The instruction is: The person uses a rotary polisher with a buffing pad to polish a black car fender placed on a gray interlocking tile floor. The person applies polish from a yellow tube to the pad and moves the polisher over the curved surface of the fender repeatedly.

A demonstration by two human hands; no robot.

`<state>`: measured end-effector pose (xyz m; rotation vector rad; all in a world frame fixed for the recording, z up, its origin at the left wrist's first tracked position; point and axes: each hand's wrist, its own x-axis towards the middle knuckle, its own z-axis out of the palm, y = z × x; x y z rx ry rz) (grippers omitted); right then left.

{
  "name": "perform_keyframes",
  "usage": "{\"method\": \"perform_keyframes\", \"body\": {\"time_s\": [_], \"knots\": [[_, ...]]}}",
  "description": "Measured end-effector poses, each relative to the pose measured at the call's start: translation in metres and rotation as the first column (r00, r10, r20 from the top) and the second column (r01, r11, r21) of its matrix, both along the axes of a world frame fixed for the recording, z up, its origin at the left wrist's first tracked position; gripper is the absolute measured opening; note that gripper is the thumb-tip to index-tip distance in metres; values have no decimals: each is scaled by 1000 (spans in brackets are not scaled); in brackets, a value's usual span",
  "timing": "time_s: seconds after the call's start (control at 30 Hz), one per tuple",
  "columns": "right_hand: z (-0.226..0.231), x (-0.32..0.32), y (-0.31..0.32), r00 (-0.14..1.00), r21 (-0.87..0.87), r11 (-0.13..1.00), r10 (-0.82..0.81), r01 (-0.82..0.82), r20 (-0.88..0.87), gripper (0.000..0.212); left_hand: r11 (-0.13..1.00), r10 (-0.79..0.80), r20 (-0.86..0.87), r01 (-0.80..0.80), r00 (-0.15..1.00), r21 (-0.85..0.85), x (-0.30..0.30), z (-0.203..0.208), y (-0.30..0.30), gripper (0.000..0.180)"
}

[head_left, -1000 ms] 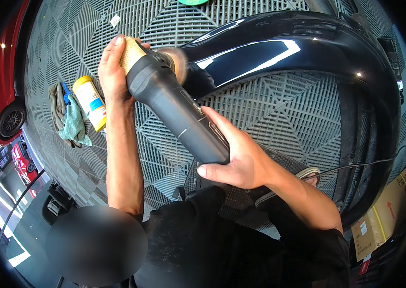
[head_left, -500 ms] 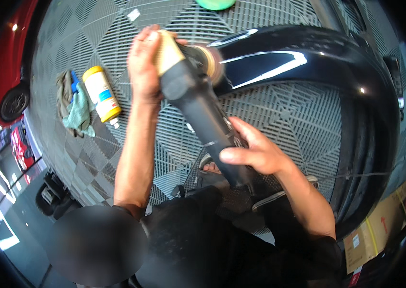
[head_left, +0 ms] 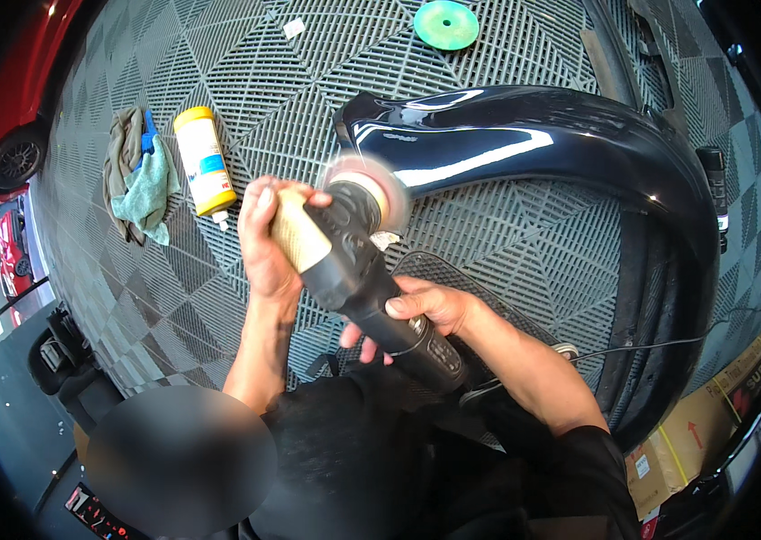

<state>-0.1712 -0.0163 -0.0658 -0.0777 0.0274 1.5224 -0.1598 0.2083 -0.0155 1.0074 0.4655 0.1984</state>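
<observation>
The person's left hand is closed around the yellow-covered head of a black handheld polisher, its thumb up along the near side and fingertips curling over the far edge. The left forearm rises steeply to it, nearly upright in the view. The right hand grips the barrel lower down — thumb laid across the top, other fingertips showing beneath on the opposite side — while the right forearm slants in from the lower right.

The polisher lies diagonally between the hands, its round pad blurred and overlapping the near left end of a glossy dark car fender; whether pad and paint touch cannot be told. The fender curves rightward and down over grey slatted floor tiles. A yellow-capped white bottle lies left of the left hand, with crumpled cloths beyond it.
</observation>
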Motion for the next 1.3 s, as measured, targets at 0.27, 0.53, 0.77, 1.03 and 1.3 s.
{"method": "perform_keyframes", "body": {"time_s": [0.27,0.53,0.77,1.03,1.3], "knots": [[16,-2,-15,813,-166,936,351,-310,464,52,692,-111,-271,270,956,670,-24,16,98,37],[51,-13,-71,622,-540,831,493,-131,609,87,39,552,-499,577,668,816,63,-100,272,113],[56,-17,-65,158,-815,543,803,203,575,90,352,271,-636,541,723,764,60,-113,288,102],[41,-26,-67,-148,-784,469,881,407,450,79,990,139,-303,-141,943,16,-3,-99,224,50],[30,-29,-60,-164,-755,458,885,470,435,77,977,204,213,-213,955,18,-26,20,120,90]]}}
